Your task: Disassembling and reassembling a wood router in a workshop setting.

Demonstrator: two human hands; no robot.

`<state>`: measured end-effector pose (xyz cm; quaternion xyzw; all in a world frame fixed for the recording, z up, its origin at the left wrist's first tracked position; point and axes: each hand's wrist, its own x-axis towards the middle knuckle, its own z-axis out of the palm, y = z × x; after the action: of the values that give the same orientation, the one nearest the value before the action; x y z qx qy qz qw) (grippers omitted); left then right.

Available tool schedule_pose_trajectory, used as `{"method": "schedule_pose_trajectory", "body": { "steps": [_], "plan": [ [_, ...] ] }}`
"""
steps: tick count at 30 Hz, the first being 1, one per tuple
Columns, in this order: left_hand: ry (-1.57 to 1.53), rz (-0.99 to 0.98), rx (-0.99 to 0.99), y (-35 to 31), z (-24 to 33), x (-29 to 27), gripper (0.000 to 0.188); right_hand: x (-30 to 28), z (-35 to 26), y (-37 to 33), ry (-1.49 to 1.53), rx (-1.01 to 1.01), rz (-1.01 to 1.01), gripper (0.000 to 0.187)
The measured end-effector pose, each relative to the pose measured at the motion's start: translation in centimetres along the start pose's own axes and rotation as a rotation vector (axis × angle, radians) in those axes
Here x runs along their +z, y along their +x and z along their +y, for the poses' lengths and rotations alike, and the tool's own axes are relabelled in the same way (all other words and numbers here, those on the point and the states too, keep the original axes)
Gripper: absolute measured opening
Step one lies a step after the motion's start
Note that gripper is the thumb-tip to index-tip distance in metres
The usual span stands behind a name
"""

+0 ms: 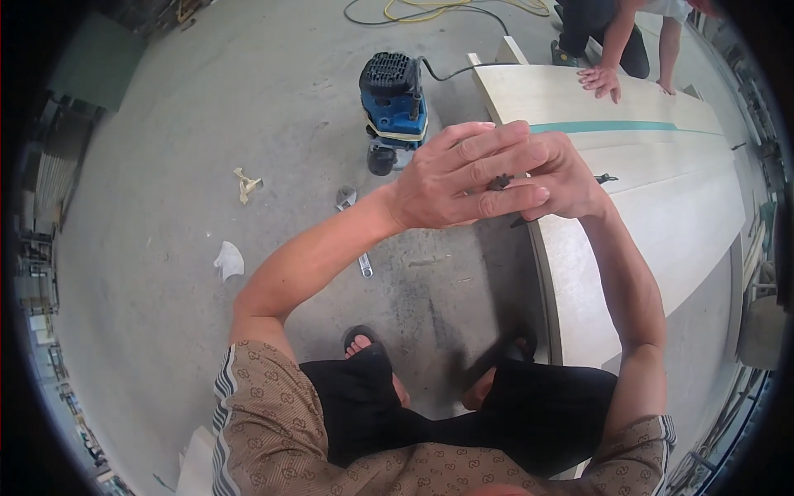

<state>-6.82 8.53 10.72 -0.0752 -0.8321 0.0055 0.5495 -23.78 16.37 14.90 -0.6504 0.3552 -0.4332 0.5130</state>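
My left hand (pixel 463 178) and my right hand (pixel 566 174) are brought together above the floor, at the near left edge of a pale board. A small dark toothed piece (pixel 500 182) shows between the fingers. The left fingers reach across in front of the right ones and press around it; the right fingers curl behind and are partly hidden. A blue and black power tool, which looks like a router (pixel 395 107), stands on the floor beyond my left hand. An adjustable wrench (pixel 365 263) lies under my left forearm, which covers its middle.
The large pale board (pixel 662 202) with a green strip (pixel 612 127) fills the right side. At its far end another person (pixel 608 78) leans in, hands on it. A black cord and a yellow hose (pixel 430 12) lie at the back. Scraps (pixel 230 260) litter the left floor.
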Motion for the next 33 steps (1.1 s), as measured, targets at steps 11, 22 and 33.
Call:
{"method": "schedule_pose_trajectory", "body": {
  "steps": [11,22,33],
  "plan": [
    [-0.027,-0.022,0.001,0.7,0.4,-0.7,0.043,0.2,-0.1,-0.3,-0.017,0.078,0.001,0.023],
    [-0.547,-0.237,-0.66,2.2,0.6,-1.5,0.076,-0.1,0.5,0.2,0.261,0.101,0.04,0.018],
    [-0.597,-0.132,-0.621,1.3,0.1,-0.5,0.079,0.0,1.5,0.4,0.23,0.089,0.064,0.017]
  ]
}}
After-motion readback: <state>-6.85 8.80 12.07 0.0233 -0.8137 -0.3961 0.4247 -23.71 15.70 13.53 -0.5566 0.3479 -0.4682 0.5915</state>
